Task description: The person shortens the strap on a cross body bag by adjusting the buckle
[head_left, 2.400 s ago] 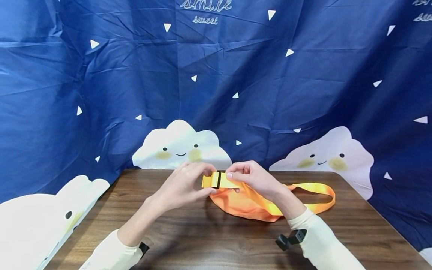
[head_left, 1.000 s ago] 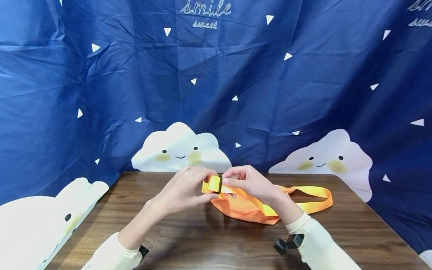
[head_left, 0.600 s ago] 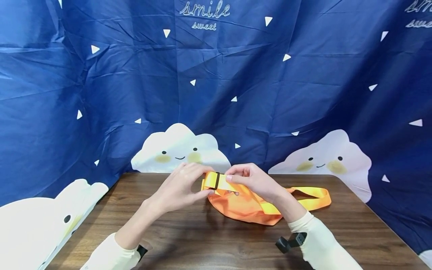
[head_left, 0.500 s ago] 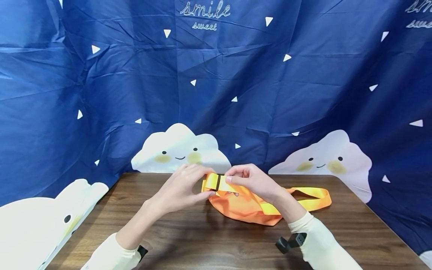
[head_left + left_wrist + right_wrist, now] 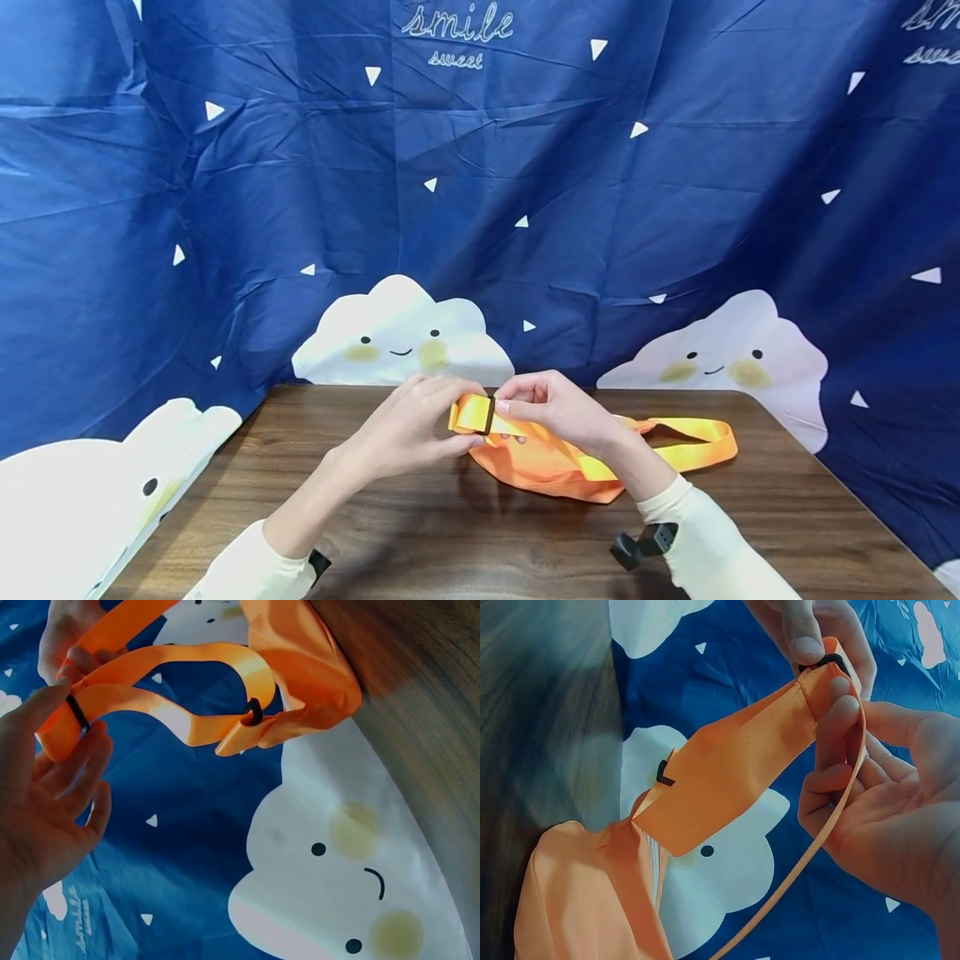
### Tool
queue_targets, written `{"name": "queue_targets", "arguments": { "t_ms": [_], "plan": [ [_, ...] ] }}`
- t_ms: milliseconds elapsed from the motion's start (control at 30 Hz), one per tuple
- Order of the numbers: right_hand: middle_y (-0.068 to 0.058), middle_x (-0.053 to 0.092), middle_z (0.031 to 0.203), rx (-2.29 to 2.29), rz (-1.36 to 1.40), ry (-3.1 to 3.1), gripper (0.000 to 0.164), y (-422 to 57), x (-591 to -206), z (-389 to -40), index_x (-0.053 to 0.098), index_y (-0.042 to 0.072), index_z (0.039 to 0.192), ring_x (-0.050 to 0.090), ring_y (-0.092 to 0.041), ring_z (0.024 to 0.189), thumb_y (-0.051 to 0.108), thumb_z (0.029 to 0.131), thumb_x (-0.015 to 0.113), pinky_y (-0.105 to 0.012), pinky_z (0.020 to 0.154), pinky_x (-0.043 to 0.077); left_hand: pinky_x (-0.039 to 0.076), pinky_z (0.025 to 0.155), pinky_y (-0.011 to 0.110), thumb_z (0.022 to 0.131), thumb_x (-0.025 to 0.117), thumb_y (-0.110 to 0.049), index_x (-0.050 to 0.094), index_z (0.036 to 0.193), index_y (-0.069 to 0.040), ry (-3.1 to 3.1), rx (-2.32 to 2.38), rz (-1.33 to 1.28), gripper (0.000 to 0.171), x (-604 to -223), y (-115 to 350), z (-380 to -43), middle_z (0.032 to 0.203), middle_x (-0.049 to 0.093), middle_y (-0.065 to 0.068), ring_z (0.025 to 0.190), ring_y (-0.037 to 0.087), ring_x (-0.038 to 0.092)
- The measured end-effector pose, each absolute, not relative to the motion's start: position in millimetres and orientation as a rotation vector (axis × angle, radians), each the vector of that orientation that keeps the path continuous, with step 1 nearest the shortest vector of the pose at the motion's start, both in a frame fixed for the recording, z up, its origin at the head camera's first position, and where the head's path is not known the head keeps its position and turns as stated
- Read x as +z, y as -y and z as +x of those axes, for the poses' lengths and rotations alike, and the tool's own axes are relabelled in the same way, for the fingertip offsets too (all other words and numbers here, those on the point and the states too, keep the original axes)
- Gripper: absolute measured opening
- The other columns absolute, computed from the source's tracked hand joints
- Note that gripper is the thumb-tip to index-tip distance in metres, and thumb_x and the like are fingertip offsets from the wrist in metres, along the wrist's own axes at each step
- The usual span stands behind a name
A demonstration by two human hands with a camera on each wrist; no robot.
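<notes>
An orange bag (image 5: 540, 471) lies on the table, its strap (image 5: 471, 413) raised in front of me. A black slider buckle (image 5: 491, 415) sits on that strap. My left hand (image 5: 408, 429) pinches strap and slider between thumb and fingers, gripping them from the left. From the other side my right hand (image 5: 558, 412) pinches the webbing, thumb tip right by the slider's edge. Seen from the left wrist, the strap forms a loop back to a second black fitting (image 5: 255, 712) beside the bag. A pale zipper (image 5: 655, 870) shows on the bag in the right wrist view.
The brown wooden table (image 5: 420, 533) reaches to a blue curtain (image 5: 480, 167) printed with clouds and triangles. Another length of strap (image 5: 712, 450) loops over the tabletop on the right. Black wrist devices sit at both sleeves (image 5: 712, 542).
Compared with half a second ago, my right fingertips are closer to the slider, and less webbing shows between them. Slider and hands have dropped slightly in view. The bag stays on the table.
</notes>
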State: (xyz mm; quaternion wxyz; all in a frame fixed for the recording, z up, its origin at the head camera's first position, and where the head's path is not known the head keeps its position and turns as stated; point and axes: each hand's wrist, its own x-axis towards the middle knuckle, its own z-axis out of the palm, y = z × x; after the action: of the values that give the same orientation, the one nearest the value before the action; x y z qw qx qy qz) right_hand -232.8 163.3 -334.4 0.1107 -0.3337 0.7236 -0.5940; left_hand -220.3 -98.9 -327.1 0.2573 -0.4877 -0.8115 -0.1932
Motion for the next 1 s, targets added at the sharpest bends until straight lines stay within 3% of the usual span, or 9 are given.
{"name": "queue_targets", "arguments": {
  "t_ms": [333,467,633,800,1000],
  "plan": [
    [-0.021,0.070,0.090,-1.788,-0.982,-2.032,0.020,-158.1,-335.9,-231.3,0.068,-0.003,0.105,0.064,-0.025,0.079,0.014,0.097,0.071,-0.030,0.075,0.053,0.044,0.091,0.039,0.085,0.084,-0.036,0.064,0.124,-0.018,2.142,-0.546,-1.333,0.047,-328.2,95.9,-220.4,0.112,0.065,-0.013,0.106,0.002,0.057],
    [-0.020,0.069,0.089,-1.822,-1.002,-2.012,0.018,-156.7,-335.0,-229.5,0.066,-0.004,0.103,0.064,-0.023,0.079,0.011,0.095,0.072,-0.028,0.073,0.052,0.044,0.095,0.041,0.081,0.088,-0.038,0.059,0.135,-0.016,2.146,-0.575,-1.309,0.065,-328.3,94.3,-221.0,0.123,0.065,-0.008,0.114,0.006,0.057],
    [-0.018,0.068,0.085,-1.845,-1.032,-1.990,0.017,-156.3,-333.3,-227.1,0.065,-0.004,0.101,0.061,-0.022,0.077,0.010,0.095,0.071,-0.029,0.071,0.051,0.044,0.094,0.038,0.079,0.089,-0.040,0.048,0.149,-0.015,2.176,-0.593,-1.276,0.084,-329.5,93.4,-221.0,0.125,0.066,-0.008,0.114,0.004,0.059],
    [-0.015,0.064,0.080,-1.851,-1.047,-2.002,0.017,-157.2,-331.6,-224.9,0.065,-0.004,0.100,0.060,-0.027,0.073,0.011,0.096,0.070,-0.029,0.068,0.050,0.044,0.092,0.038,0.081,0.088,-0.034,0.058,0.141,-0.016,2.132,-0.572,-1.278,0.070,-330.1,93.9,-221.0,0.126,0.067,-0.007,0.114,0.006,0.060],
    [-0.014,0.062,0.074,-1.915,-1.045,-1.957,0.018,-157.0,-329.1,-222.0,0.065,-0.006,0.097,0.060,-0.030,0.068,0.011,0.095,0.070,-0.029,0.066,0.049,0.043,0.087,0.036,0.080,0.088,-0.029,0.068,0.126,-0.016,2.054,-0.540,-1.298,0.051,-329.2,94.6,-221.4,0.115,0.070,-0.009,0.108,0.008,0.062]
  ]
}}
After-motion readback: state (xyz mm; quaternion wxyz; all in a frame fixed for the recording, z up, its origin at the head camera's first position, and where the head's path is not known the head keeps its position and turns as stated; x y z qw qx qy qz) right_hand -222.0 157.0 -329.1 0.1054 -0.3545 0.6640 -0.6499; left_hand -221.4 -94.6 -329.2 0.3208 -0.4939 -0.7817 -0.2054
